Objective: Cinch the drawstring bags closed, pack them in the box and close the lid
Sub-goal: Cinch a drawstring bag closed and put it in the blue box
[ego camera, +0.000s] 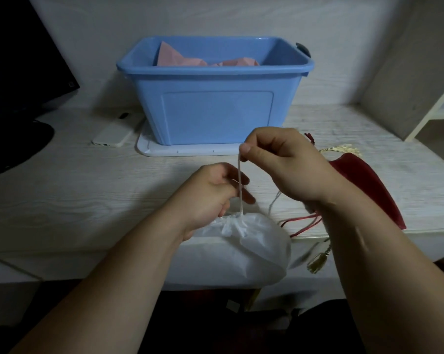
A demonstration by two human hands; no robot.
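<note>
The white bag [254,249] hangs over the pale surface's [88,200] near edge at 6 o'clock, gathered mouth towards 12. The right hand [282,162] pinches its drawstring [240,190] taut; the left hand [210,192] grips the neck. The blue box [216,111] stands at 12 against a white wall [216,16].

Blue box [216,103], pink bag [180,58], white bag [254,241], dark-red bag [363,185]
</note>
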